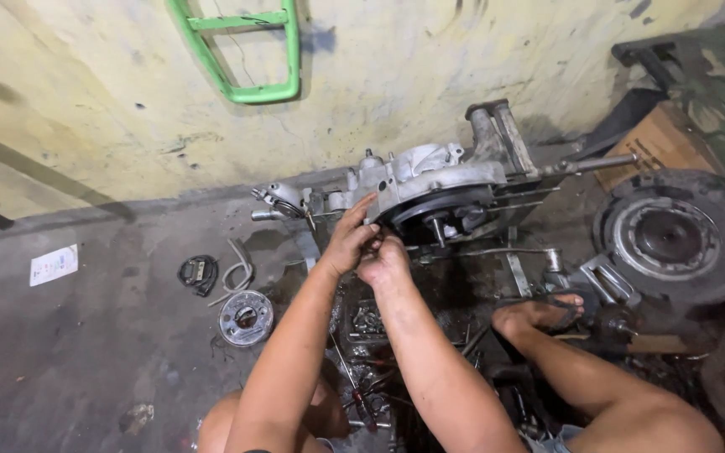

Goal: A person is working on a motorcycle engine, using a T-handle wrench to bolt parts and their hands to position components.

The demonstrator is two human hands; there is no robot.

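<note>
Both hands, left hand (351,242) and right hand (385,262), curled closed against engine casing (417,180) on floor (86,352), twelve o'clock from knees. Probably heavy, rigid, greasy; best gripped by cast edges. Round plate (246,318) at nine o'clock.

A rough motorcycle repair workshop: a bare grey metal engine casing (430,189) sits on the oil-stained concrete floor (86,352) just beyond the hands, a black rubber-tyred wheel (673,235) to their right, scattered greasy tools (362,394) beneath them, a stained yellow wall (86,101) behind.
</note>
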